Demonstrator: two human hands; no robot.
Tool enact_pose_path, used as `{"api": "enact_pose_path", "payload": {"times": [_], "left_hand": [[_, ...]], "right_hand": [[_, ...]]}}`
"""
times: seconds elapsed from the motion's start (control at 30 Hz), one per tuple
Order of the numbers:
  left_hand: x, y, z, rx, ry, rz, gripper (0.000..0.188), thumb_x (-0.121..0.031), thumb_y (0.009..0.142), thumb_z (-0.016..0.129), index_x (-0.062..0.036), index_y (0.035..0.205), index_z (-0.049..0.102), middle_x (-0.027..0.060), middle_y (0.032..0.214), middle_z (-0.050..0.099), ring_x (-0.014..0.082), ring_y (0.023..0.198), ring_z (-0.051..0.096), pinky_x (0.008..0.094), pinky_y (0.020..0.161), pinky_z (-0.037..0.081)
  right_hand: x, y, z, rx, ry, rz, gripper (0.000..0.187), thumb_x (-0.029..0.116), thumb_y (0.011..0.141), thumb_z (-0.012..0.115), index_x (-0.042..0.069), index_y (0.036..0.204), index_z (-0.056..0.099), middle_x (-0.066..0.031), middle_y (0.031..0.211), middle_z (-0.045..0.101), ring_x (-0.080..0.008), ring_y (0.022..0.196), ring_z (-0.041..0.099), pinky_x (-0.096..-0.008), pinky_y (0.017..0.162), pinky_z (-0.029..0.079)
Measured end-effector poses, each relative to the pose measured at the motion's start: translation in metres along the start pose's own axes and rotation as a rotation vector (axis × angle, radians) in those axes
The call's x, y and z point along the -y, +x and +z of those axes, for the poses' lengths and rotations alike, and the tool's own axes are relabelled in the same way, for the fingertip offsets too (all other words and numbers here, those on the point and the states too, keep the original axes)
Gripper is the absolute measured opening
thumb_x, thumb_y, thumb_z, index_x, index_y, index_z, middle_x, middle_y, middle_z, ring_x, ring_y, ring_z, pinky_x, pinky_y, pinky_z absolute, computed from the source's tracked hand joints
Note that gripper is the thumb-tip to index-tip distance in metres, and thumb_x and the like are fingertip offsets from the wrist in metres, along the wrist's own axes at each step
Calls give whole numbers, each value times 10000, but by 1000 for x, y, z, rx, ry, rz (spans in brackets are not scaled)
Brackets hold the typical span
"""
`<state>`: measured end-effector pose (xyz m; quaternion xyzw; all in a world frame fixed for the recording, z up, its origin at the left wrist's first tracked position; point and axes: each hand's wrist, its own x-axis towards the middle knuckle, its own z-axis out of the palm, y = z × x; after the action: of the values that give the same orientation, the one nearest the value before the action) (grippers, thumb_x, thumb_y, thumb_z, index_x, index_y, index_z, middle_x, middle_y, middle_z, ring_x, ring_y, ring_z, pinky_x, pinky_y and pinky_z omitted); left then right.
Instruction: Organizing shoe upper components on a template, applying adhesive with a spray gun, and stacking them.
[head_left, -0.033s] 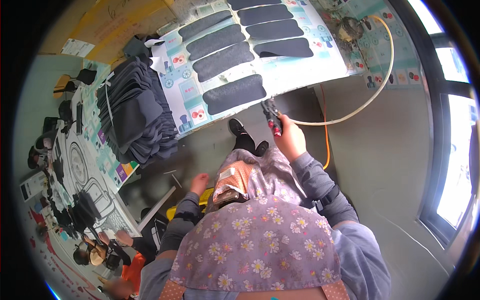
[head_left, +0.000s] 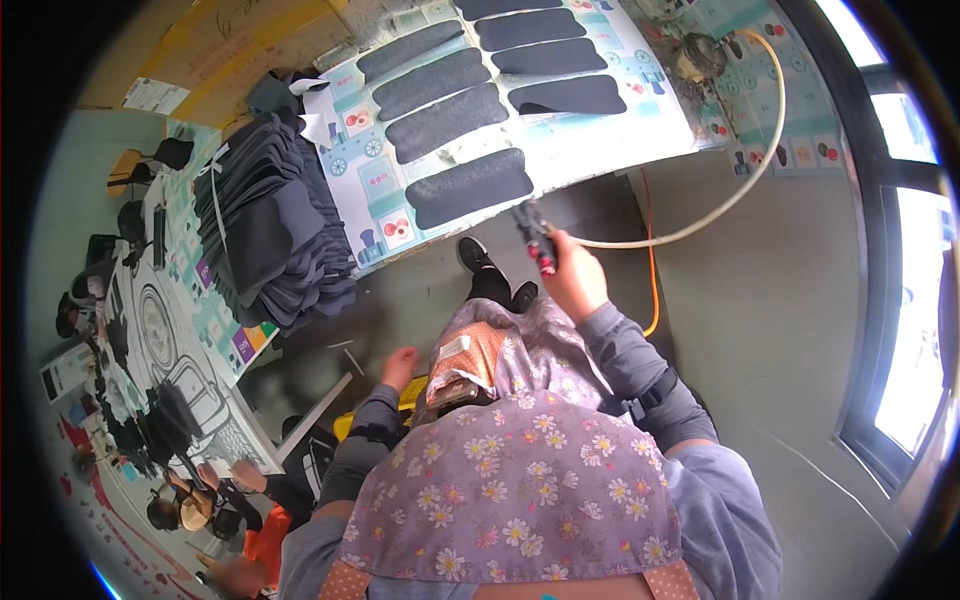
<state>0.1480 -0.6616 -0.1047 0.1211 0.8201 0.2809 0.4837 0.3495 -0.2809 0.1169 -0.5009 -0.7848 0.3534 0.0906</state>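
My right hand is closed round a black spray gun with red parts, a little blurred. A pale hose runs from it to the right. The gun is just off the table's front edge, close to the nearest dark grey fabric piece. That piece lies flat on the table in a patterned cover. Behind it, more long, rounded dark pieces are laid out in two columns; one has a lifted edge. Low beside the apron, my left hand hangs with its fingers curled and nothing visible in them.
A thick stack of dark fabric pieces stands at the table's left end. Cardboard boxes are behind it. An orange cord hangs to the right, near a window. At lower left another person's hands are by a white table.
My right hand and the spray gun have shifted slightly left, and the hose has moved with them. My left hand has stayed in place.
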Motion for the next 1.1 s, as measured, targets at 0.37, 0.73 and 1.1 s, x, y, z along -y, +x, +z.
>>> {"api": "enact_pose_path", "payload": {"times": [0.37,0.73,1.1], "left_hand": [[-29,-5,-1,58,11,-42,273,-207,854,617,-17,1047,655,67,818,666,141,720,607,287,684,490],[-9,-3,-4,95,-9,-9,276,-182,869,615,-1,1074,644,75,868,673,145,751,612,278,694,494],[-39,-5,-2,53,0,-59,275,-185,872,619,3,1071,643,78,876,675,139,748,610,278,689,496]], "right_hand": [[0,-18,8,231,-69,-253,387,177,747,669,58,1096,551,-194,899,657,-376,802,652,-458,702,519],[21,-29,34,390,-54,-306,353,248,746,684,45,996,539,-194,894,648,-372,783,654,-461,682,524],[-30,-4,-12,76,-91,-35,273,200,822,652,56,1036,561,-202,869,647,-392,789,636,-452,673,502]]}}
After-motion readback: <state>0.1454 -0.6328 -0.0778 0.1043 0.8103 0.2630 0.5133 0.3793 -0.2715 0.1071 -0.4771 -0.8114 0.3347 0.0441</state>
